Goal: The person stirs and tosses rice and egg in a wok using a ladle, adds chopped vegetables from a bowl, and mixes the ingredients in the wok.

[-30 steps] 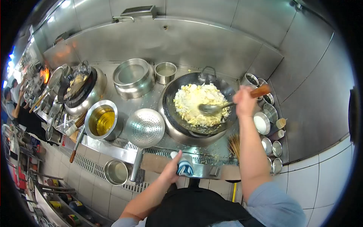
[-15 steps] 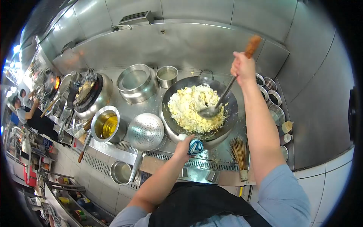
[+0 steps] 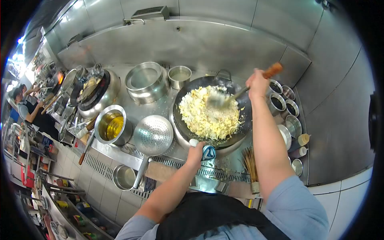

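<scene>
My right hand [image 3: 258,85] is closed round the handle of a wok ladle [image 3: 242,92], its wooden end sticking out past the fist. The ladle's bowl is motion-blurred over the far part of the rice with egg [image 3: 204,116]. That yellow and white food fills the middle of a big dark wok [image 3: 180,126]. At the wok's near rim, my left hand [image 3: 195,154] is closed on a folded blue and white cloth [image 3: 208,153]. The cloth touches the rim; the fingers are partly hidden.
Left of the wok are a perforated strainer [image 3: 153,136], a pot of yellow oil [image 3: 105,127] and a lidded steel pot [image 3: 150,86]. A bamboo brush [image 3: 252,170] lies near right. Several seasoning bowls [image 3: 293,126] line the right side. Co-workers [image 3: 30,108] stand far left.
My right hand has come down, lowering the ladle's handle. The ladle's bowl has moved from the right side of the rice toward its far part. My left hand stays at the rim.
</scene>
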{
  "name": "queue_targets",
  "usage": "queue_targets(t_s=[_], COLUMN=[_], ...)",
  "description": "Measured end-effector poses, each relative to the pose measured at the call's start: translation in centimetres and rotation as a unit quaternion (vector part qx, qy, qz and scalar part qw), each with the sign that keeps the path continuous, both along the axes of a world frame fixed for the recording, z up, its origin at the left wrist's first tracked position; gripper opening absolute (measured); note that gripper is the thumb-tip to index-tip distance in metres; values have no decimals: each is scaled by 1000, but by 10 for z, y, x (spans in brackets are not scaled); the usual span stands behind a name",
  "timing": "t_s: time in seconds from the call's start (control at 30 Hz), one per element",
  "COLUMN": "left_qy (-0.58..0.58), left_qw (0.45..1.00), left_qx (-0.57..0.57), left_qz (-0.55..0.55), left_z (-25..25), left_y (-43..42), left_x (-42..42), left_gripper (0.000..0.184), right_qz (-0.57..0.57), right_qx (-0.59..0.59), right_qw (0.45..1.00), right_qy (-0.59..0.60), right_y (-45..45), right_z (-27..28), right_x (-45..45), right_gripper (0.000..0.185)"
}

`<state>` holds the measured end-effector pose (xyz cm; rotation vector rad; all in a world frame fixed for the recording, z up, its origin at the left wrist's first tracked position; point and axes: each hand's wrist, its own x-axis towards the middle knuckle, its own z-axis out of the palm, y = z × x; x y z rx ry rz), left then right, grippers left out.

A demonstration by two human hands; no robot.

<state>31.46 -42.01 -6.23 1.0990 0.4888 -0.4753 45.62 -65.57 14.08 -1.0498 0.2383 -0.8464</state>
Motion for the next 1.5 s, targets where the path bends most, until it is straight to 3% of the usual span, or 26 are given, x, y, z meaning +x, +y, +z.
queue_targets(t_s=[0.03, 0.17, 0.23, 0.27, 0.3, 0.37, 0.4, 0.47, 0.5, 0.57, 0.63, 0.73, 0.8, 0.83, 0.93, 0.97, 1.03, 1.07, 1.13, 1.17, 1.23, 1.3, 1.37, 1.4, 1.43, 1.5], left_qy=[-6, -33, -38, -42, -46, -2, 10, 43, 53, 72, 97, 107, 124, 134, 84, 81, 123, 88, 89, 175, 118, 95, 99, 112, 169, 116], left_qw=[1000, 999, 999, 999, 998, 1000, 1000, 998, 996, 989, 979, 973, 970, 970, 984, 987, 983, 983, 980, 973, 983, 989, 991, 988, 979, 983], left_qx=[-4, -38, -32, -32, -31, -11, -2, -29, -52, -94, -140, -164, -147, -130, -108, -66, -136, -159, -173, -132, -98, -81, -41, -15, 20, -10], left_qz=[2, 9, 10, 6, 1, -7, -9, -27, -47, -87, -111, -118, -148, -157, -115, -126, -10, -1, -49, -76, -97, -79, -81, -104, -110, -142], left_z=[0, -12, -12, -10, -8, 6, 8, 4, 1, -3, 3, 20, -2, -21, -39, -13, 48, 60, 76, 84, 66, 3, -14, 1, -25, 35], left_y=[-1, -1, -1, 0, 1, 4, 6, 10, 14, 21, 28, 31, 23, 17, 0, 9, 25, 33, 41, 39, 22, 35, 58, 73, 86, 84], left_x=[7, 4, 0, -2, -4, -5, -5, -3, -2, 3, -2, 1, 29, 44, 30, 3, -72, -98, -111, -93, -43, -50, -79, -103, -110, -116], left_gripper=[30, 32, 33, 34, 35, 32, 30, 27, 28, 29, 29, 26, 21, 19, 20, 18, 20, 21, 23, 22, 20, 18, 16, 18, 23, 22], right_qz=[102, 184, 104, 47, -6, 153, 156, 271, 267, 160, 43, 164, 212, 208, -62, -68, 14, 46, 56, 64, 42, -52, -96, -29, 38, 77], right_qx=[-3, -33, -45, -31, -3, -34, -34, -121, -119, -114, -146, -102, -129, -128, -260, -255, -121, -100, -109, -112, -121, -223, -241, -171, -103, -137], right_qw=[993, 980, 988, 990, 1000, 986, 985, 952, 954, 980, 987, 978, 967, 968, 958, 958, 988, 989, 988, 986, 989, 973, 965, 985, 991, 983], right_qy=[59, 63, -106, -128, -30, 62, 61, 73, 74, -32, 52, 75, 54, 59, 105, 112, 94, 103, 98, 104, 68, 42, 20, -23, -72, -99], right_y=[2, 0, 12, 23, 46, 41, 46, 45, 48, 56, 57, 70, 77, 80, 79, 78, 83, 88, 98, 105, 100, 91, 85, 93, 99, 99], right_z=[1, 52, 50, 28, 14, 1, 21, 58, 58, 52, -38, 22, 67, 51, -22, -19, 23, 42, 46, 34, 9, -7, 20, 49, 76, 95], right_x=[3, 5, 2, 10, 12, 29, 27, 17, 9, -13, 25, 2, -28, -25, -18, -27, -38, -53, -54, -63, -40, -20, -25, -49, -69, -104], right_gripper=[27, 28, 29, 29, 28, 26, 26, 24, 24, 23, 24, 22, 19, 19, 12, 12, 13, 14, 15, 16, 18, 22, 24, 25, 26, 25])
